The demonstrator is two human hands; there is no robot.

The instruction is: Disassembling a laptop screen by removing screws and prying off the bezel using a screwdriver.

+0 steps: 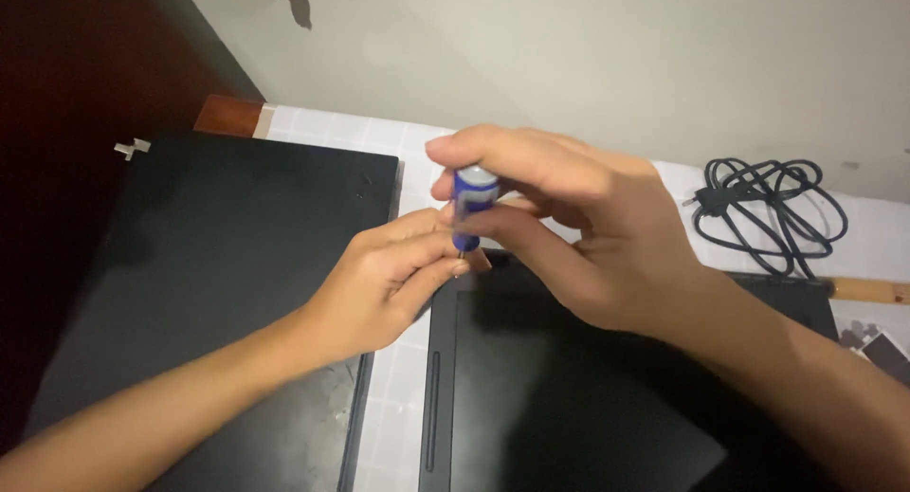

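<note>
Over tiled tabletop (398,397), right hand (578,236) grips blue screwdriver (471,203); left hand (379,288) pinches its tip.

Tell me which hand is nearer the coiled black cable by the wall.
The right. The right hand grips the blue screwdriver at centre, left of the coiled black cable and apart from it. The left hand pinches near the screwdriver's tip, farther left still.

blue screwdriver (471,206), black laptops (227,255), black cable (768,212)
</note>
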